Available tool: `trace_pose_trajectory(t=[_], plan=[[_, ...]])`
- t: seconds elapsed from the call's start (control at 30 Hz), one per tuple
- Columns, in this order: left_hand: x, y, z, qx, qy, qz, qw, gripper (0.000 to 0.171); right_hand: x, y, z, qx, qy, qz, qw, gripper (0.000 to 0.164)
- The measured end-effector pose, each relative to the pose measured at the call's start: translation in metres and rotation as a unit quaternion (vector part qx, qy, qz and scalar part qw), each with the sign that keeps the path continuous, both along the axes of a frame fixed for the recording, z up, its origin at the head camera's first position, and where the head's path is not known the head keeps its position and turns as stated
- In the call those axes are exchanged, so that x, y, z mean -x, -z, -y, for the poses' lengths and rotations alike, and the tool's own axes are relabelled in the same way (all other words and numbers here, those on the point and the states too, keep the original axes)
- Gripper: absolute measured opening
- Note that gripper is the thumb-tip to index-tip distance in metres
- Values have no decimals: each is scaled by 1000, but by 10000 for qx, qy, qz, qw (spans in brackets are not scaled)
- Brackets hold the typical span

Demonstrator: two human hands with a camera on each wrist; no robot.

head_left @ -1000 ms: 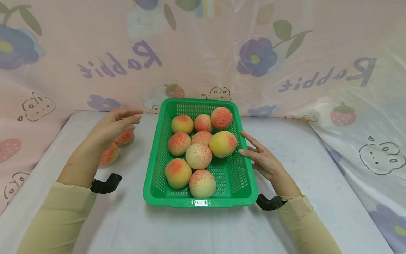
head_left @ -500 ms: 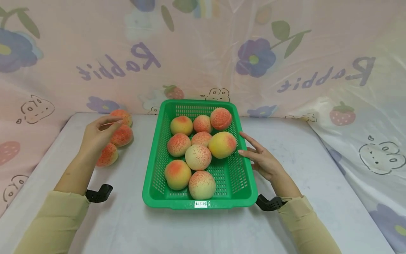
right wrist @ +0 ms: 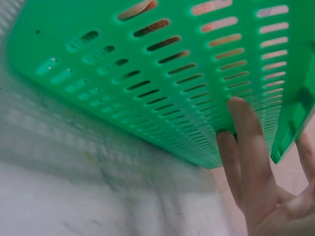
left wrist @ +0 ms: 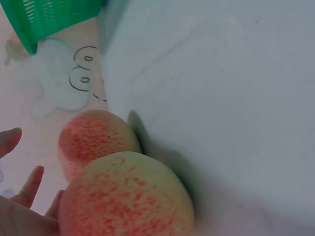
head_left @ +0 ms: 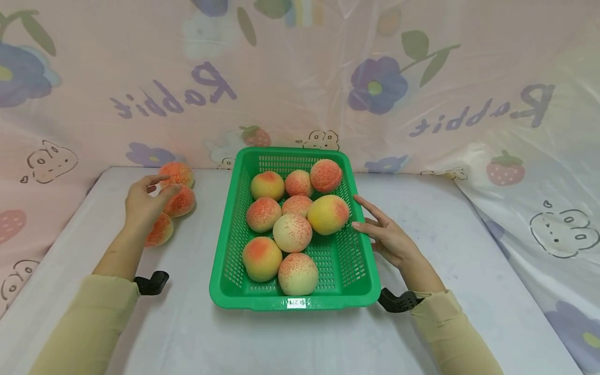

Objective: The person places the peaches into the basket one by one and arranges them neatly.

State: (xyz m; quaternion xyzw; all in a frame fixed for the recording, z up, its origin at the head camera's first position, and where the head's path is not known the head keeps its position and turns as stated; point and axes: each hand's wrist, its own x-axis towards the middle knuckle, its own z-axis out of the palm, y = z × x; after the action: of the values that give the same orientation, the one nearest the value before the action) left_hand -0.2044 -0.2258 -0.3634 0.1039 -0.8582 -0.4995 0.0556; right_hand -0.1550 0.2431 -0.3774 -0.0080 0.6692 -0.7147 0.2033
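Three red-yellow peaches lie in a row on the left: a far peach (head_left: 177, 174), a middle peach (head_left: 180, 201) and a near peach (head_left: 160, 230). My left hand (head_left: 142, 203) hovers beside and partly over them, thumb overlapping the middle one, fingers apart. In the left wrist view a large speckled peach (left wrist: 128, 201) sits right by the fingers. Several more peaches, among them a yellow one (head_left: 328, 214), fill much of the green basket (head_left: 216, 260). My right hand (head_left: 391, 240) touches the basket's right side, fingertips at the rim and extended fingers (right wrist: 251, 152) against the outer wall.
The white-covered table (head_left: 450, 234) extends around the basket. Behind it hangs a pink printed curtain (head_left: 290, 78). A small white label (head_left: 296, 303) marks the basket's front rim. Black wrist devices (head_left: 152, 283) are worn on both arms.
My left hand has drawn back left and down from above the far peaches, uncovering them, then moved slightly right to the middle peach. My right hand keeps its place on the basket.
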Motion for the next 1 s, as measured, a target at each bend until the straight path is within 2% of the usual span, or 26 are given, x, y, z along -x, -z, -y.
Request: trace_pose_trajectory(t=[0.1,0.23,0.43,0.6,0.83,1.0], plan=[[3,3,1,182,35,104,9998,62,0,1,0,8,-10,-3,10000,71],[9,6,3,770,159,237,9966,62,-1,1,-1,5,-14,-16,10000,70],[17,9,6,1488,694,538,9850,77,-1,1,-1,49,-2,-7,10000,70],[20,12,8,1954,1027,466,9742,79,-1,1,0,-11,-25,-15,10000,70],[22,16,9,2114,1062,399,9708,76,-1,1,0,-106,4,-36,9999,70],[23,18,6,1952,1062,312,9745,73,0,1,0,-83,33,-7,10000,69]])
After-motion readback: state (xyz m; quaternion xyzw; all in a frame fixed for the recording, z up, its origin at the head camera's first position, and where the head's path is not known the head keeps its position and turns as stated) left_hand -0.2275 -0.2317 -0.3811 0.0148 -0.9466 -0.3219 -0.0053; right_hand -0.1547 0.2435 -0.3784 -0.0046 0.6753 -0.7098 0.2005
